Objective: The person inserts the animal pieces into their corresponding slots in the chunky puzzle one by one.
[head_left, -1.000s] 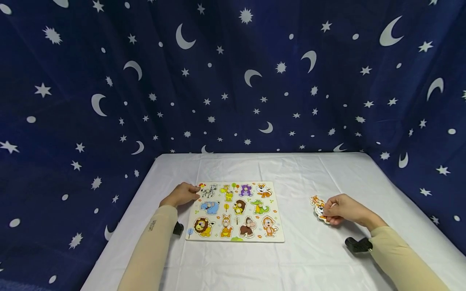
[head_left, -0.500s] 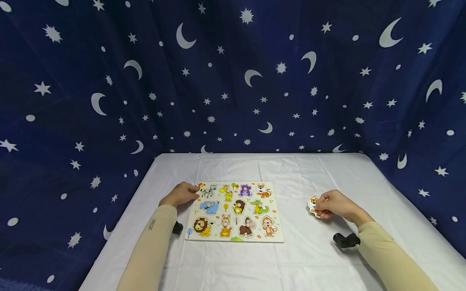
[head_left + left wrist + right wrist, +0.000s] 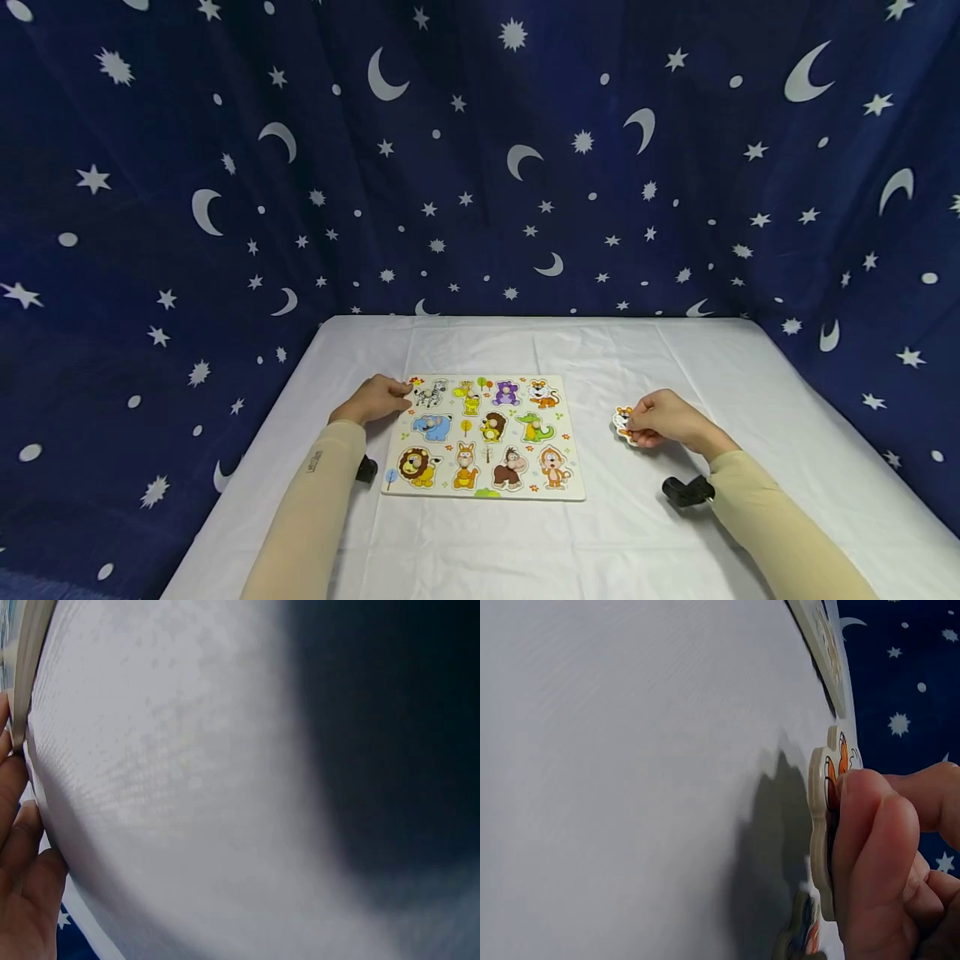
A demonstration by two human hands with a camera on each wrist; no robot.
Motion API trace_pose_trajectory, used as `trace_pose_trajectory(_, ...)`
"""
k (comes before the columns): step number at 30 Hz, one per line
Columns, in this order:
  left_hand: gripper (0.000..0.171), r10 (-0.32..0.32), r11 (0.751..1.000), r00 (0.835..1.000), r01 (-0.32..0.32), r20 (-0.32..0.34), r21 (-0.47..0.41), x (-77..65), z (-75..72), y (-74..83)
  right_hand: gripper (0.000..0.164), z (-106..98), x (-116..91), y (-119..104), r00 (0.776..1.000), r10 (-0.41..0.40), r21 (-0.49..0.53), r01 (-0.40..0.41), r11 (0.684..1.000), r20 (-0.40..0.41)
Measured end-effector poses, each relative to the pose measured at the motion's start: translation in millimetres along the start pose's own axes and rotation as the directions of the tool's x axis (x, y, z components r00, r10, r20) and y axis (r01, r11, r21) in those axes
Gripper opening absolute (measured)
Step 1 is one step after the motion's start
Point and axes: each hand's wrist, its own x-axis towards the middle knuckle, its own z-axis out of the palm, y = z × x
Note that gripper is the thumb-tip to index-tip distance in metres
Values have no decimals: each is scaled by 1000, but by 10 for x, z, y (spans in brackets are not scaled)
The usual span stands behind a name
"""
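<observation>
A light wooden animal puzzle board (image 3: 450, 452) lies flat on the table, its face covered with animal pictures. My left hand (image 3: 375, 400) rests at its upper left edge, fingertips touching the rim. In the left wrist view the fingers (image 3: 41, 877) meet the end of the board edge (image 3: 30, 660). To the board's right, my right hand (image 3: 670, 423) pinches a tiger puzzle piece (image 3: 622, 421) between thumb and fingers. The right wrist view shows that piece (image 3: 820, 825) edge-on above the cloth, its shadow beside it. Fingers cover much of its face.
Another puzzle piece (image 3: 804, 926) with orange on it lies below the right hand in the right wrist view. White cloth (image 3: 465, 542) covers the table. A dark blue curtain (image 3: 480, 167) with moons and stars hangs behind and along the sides.
My right hand has moved left toward the board, carrying the tiger piece. An orange piece beside it earlier is now out of sight in the head view. The left hand has stayed put.
</observation>
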Motion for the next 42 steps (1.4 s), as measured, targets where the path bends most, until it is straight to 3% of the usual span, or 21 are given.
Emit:
trace_pose_trajectory(21, 42, 18, 1000, 1000, -18, -1, 20, -7, 6, 55, 7, 114, 183, -168, 998, -6, 21, 7, 1000, -55)
trace_pose_trajectory(24, 41, -3, 1000, 1000, 3, -8, 18, 0, 4, 49, 8, 135, 226, -175, 999, -14, 35, 15, 999, -47)
trace_pose_trajectory(42, 39, 21, 999, 1000, -21, 3, 45, -39, -31, 37, 8, 247, 478, -334, 1000, -7, -3, 7, 1000, -13)
